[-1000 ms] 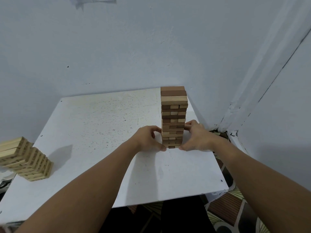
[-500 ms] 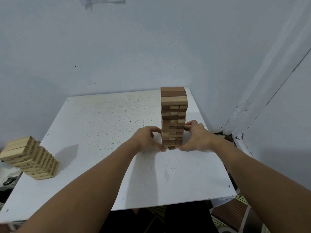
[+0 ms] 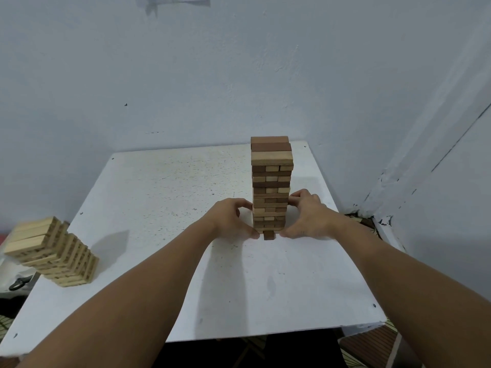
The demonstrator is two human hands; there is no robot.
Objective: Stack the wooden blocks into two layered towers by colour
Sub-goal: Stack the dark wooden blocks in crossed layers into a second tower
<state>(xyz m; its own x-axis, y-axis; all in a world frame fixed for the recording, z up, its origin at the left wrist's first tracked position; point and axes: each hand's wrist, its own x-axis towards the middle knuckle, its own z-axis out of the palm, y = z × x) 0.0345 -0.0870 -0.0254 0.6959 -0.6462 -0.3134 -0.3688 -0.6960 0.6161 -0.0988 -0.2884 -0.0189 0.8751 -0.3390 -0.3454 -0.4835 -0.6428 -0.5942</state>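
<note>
A tall tower of mixed dark-brown and light wooden blocks stands right of the middle of the white table. My left hand holds its lower left side, with the thumb at the base and the fingertips higher up. On the lower right side my right hand holds it the same way. One dark block pokes out of the bottom layer towards me, between my thumbs. A shorter tower of pale blocks only stands at the table's left edge, leaning and twisted.
The table stands in a corner, with a wall behind it and another close on the right. A dark object lies off the table's left edge. Tiled floor shows below the near right corner.
Both hands stay on the lower part of the tall tower. The view has shifted a little, so the pale tower sits further into the frame.
</note>
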